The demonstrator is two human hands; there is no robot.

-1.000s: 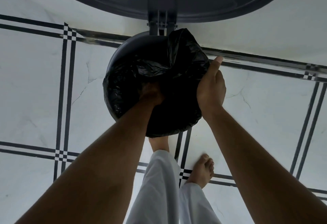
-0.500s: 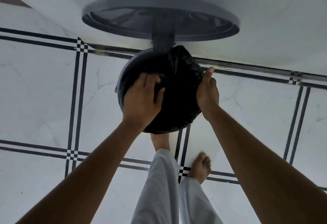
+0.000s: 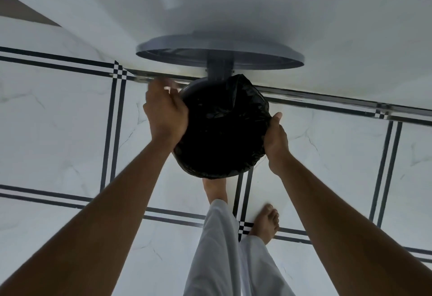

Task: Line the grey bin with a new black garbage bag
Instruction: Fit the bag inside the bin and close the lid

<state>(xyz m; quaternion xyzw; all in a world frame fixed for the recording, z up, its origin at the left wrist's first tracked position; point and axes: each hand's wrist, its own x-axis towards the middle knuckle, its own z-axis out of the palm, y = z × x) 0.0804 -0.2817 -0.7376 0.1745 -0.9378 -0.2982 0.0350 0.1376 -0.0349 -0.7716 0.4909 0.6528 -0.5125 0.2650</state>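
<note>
The round grey bin [image 3: 190,89] stands on the floor against the wall, seen from above, with its lid [image 3: 219,54] swung up and open. A black garbage bag [image 3: 222,132] fills its mouth and folds over the near and right rim; a loose flap sticks up at the back. My left hand [image 3: 164,113] grips the bag's edge at the left rim, fingers curled over it. On the right rim my right hand [image 3: 275,139] pinches the bag's edge. The bin's bare grey rim shows only at the back left.
White marble floor tiles [image 3: 58,132] with black stripe borders lie all round. A white wall [image 3: 304,15] rises just behind the bin. My bare left foot [image 3: 215,188] is at the bin's base, perhaps on a pedal, and my right foot [image 3: 266,223] stands behind it.
My left hand came out of the bag, crossed the top and now holds the left rim. My right hand slid down the right side. The view pulled back and the lid appears smaller.
</note>
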